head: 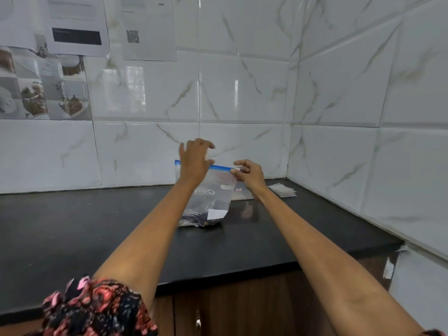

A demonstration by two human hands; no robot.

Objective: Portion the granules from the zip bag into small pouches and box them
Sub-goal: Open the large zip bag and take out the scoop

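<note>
White marble-look tiled wall [242,88] behind and to the right, meeting at a corner. Printed sheets [80,27] and photo pages taped to it at upper left. Black worktop [97,229] below, over brown wooden cabinet fronts [242,301]. Two bare forearms stretched forward, a floral sleeve [97,309] at lower left. Clear zip bag [213,202] standing upright on the worktop near the back wall, blue zip strip along its top, dark contents, probably the granules, at its bottom. Left hand [194,161] at the bag's top left, fingers spread and relaxed, grasping nothing. Right hand [247,173] at the top right corner, fingers pinching the white slider end of the strip. Small pouches [283,190] lying flat in a loose stack on the worktop, to the right beyond the bag, near the corner.
</note>
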